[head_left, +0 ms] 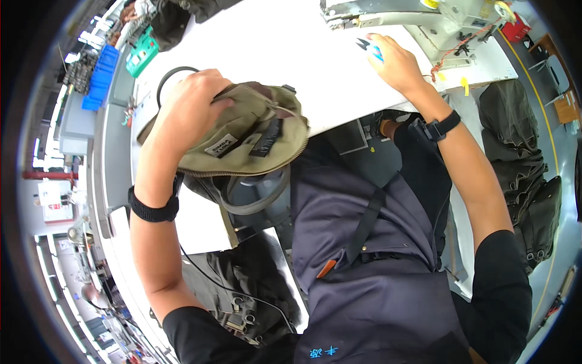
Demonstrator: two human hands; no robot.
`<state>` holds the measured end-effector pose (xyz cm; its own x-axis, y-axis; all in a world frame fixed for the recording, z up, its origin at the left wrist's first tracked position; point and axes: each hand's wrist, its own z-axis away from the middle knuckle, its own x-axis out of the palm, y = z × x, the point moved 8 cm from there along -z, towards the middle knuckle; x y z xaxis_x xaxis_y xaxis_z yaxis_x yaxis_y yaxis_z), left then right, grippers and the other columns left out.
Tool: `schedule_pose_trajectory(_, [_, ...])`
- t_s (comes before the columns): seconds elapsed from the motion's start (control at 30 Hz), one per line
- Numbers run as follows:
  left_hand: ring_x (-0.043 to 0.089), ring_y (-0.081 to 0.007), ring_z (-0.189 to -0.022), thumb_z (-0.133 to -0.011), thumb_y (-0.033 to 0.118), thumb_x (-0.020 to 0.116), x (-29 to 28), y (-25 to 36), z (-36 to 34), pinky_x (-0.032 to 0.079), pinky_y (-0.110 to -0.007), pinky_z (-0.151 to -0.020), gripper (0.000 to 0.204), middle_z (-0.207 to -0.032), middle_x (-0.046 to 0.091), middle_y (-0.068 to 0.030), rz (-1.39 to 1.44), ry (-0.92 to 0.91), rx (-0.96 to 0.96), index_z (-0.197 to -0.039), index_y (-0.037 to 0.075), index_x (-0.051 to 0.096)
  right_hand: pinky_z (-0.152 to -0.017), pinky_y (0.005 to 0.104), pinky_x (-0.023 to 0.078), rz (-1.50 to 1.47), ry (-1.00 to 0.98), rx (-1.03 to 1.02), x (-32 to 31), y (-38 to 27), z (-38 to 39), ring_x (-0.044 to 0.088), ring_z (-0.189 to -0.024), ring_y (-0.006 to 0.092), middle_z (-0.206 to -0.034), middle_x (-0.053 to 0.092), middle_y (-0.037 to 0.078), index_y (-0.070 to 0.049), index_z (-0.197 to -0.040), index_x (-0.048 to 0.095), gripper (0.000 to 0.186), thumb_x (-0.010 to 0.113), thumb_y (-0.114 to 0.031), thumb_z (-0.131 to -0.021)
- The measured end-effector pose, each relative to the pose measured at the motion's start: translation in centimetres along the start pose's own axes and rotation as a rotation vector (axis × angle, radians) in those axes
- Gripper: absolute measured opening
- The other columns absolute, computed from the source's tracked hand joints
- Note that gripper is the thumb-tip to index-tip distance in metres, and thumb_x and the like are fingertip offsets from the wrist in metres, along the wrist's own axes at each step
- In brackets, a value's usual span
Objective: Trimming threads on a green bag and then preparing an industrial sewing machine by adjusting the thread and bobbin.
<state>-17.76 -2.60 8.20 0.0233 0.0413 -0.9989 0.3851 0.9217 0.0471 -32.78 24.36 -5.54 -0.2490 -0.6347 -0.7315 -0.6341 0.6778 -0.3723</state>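
Dark apron (pixel 388 273) nearest, left hand (pixel 191 112) above it in closed grip on olive zippered pouch (pixel 248 136) at white bench (pixel 291 54) edge, right hand (pixel 397 60) curled over blue-handled snips (pixel 371 50) on bench.

A large white worktable (pixel 291 54) fills the upper middle, brightly lit. At its far right corner stands a pale industrial sewing machine (pixel 442 18). Beyond the table's left edge runs a grey shelf rail (pixel 100 158), with blue bins (pixel 100 82) and a green box (pixel 140 53) near the far left corner. To the right, a grey floor (pixel 561 151) carries a yellow line, with dark olive bags (pixel 521 158) heaped beside it.
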Motion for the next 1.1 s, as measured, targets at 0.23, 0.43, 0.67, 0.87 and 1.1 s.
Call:
schedule_pose_trajectory(0.23, [0.066, -0.0225, -0.093, -0.085, 0.003, 0.06, -6.5, 0.3, 1.8, 0.054, -0.036, -0.073, 0.028, -0.104, 0.061, -0.0023, -0.624, 0.601, -0.091, -0.111, 0.008, 0.069, -0.085, 0.0392, 0.051, -0.176, 0.181, -0.015, -4.2, -2.8, 0.3, 0.065, -0.099, 0.031, -0.106, 0.066, 0.015, -0.003, -0.115, 0.063, 0.028, 0.063, -0.015, -0.089])
schedule_pose_trajectory(0.43, [0.066, -0.0281, -0.092, -0.079, -0.001, 0.066, 2.2, 2.8, -0.1, 0.058, -0.035, -0.07, 0.035, -0.11, 0.053, -0.0128, -0.573, 0.381, -0.292, -0.112, -0.003, 0.055, -0.08, 0.0304, 0.055, -1.344, -0.487, 0.396, 1.8, -13.9, 7.0, 0.067, -0.084, 0.0141, -0.101, 0.07, 0.01, 0.005, -0.118, 0.063, 0.034, 0.05, -0.025, -0.107])
schedule_pose_trajectory(0.67, [0.066, -0.0344, -0.096, -0.081, 0.0, 0.066, 5.7, 6.6, -0.9, 0.057, -0.039, -0.076, 0.031, -0.114, 0.056, -0.0158, -0.209, 0.263, -0.209, -0.109, -0.002, 0.052, -0.064, 0.0264, 0.04, -1.802, -0.093, 0.657, 8.8, -20.2, 5.1, 0.045, -0.073, 0.007, -0.077, 0.052, -0.001, -0.005, -0.086, 0.055, 0.033, 0.05, -0.032, -0.105])
schedule_pose_trajectory(0.87, [0.064, -0.0368, -0.107, -0.088, 0.008, 0.064, 0.3, 8.6, 0.2, 0.051, -0.042, -0.091, 0.026, -0.117, 0.068, -0.0166, -0.058, 0.133, -0.066, -0.113, 0.002, 0.066, -0.064, 0.0263, 0.045, -1.886, 0.117, 0.864, 9.9, -18.9, 5.0, 0.049, -0.064, 0.0068, -0.076, 0.057, -0.001, -0.005, -0.085, 0.059, 0.027, 0.056, -0.025, -0.102])
schedule_pose_trajectory(1.1, [0.062, -0.0379, -0.109, -0.093, 0.011, 0.059, -1.9, 9.9, -5.7, 0.049, -0.042, -0.093, 0.023, -0.112, 0.068, -0.0188, -0.071, 0.036, 0.322, -0.111, -0.001, 0.066, -0.078, 0.0285, 0.059, -1.751, -0.463, 0.438, 3.9, -18.8, 4.4, 0.067, -0.089, 0.0118, -0.101, 0.07, 0.004, 0.002, -0.108, 0.066, 0.025, 0.059, -0.021, -0.102])
